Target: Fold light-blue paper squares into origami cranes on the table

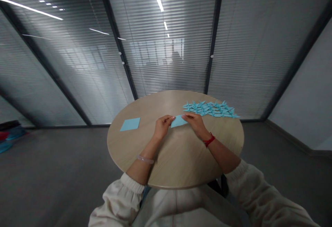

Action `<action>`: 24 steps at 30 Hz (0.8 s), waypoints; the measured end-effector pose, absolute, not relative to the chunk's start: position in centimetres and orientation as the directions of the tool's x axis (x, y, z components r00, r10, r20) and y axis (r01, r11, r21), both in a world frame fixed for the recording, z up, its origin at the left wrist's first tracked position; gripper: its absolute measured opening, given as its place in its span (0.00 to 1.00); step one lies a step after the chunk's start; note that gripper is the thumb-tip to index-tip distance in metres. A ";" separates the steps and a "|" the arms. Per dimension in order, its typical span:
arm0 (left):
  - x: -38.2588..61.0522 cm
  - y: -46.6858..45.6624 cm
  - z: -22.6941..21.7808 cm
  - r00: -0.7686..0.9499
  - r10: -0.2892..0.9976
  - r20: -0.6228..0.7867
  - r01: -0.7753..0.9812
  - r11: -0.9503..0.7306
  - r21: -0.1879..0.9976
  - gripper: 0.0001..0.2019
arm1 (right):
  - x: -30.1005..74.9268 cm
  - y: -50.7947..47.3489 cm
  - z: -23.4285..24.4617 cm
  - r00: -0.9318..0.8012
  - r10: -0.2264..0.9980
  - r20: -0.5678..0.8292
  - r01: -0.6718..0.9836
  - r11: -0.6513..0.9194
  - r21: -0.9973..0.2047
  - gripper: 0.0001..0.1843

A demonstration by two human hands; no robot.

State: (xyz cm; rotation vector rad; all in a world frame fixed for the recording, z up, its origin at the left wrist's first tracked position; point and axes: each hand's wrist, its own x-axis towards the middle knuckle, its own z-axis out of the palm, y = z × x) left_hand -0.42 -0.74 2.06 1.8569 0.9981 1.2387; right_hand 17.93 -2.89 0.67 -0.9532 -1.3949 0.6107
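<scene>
Between my two hands is a light blue sheet of paper [178,121], held above the middle of the round table. My left hand [164,124] pinches its left upper corner between thumb and fingers. At the opposite upper corner, my right hand [195,122] grips the paper in the same way. Whether the sheet is folded I cannot tell. Just beyond my right hand lie several folded blue paper cranes [210,109], set close together in rows. Farther to the left, flat on the wood, rests a blue square of paper [130,124], possibly a stack.
The round wooden table [181,164] stands in front of my lap. Glass panels with blinds [171,71] rise behind it, and a pale wall [306,82] is at the right. Dark, red and blue items [11,133] lie on the floor at far left.
</scene>
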 end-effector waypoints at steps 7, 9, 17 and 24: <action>-0.2 -1.7 2.2 0.216 0.831 0.513 0.426 -0.553 0.716 0.18 | 17.4 -2.6 0.0 0.063 0.858 0.510 0.199 0.490 -0.849 0.20; -0.1 -2.0 2.4 0.195 0.805 0.560 0.505 -0.572 0.646 0.17 | 17.2 -2.5 -0.2 0.066 0.878 0.474 0.174 0.458 -0.872 0.21; -0.3 -1.8 2.2 0.162 0.839 0.519 0.446 -0.531 0.720 0.17 | 17.0 -2.8 0.0 0.041 0.888 0.458 0.163 0.446 -0.880 0.21; -0.3 -1.3 2.1 0.233 0.895 0.381 0.131 -0.417 0.899 0.24 | 17.1 -2.4 -0.2 0.065 0.925 0.375 -0.022 0.377 -0.926 0.23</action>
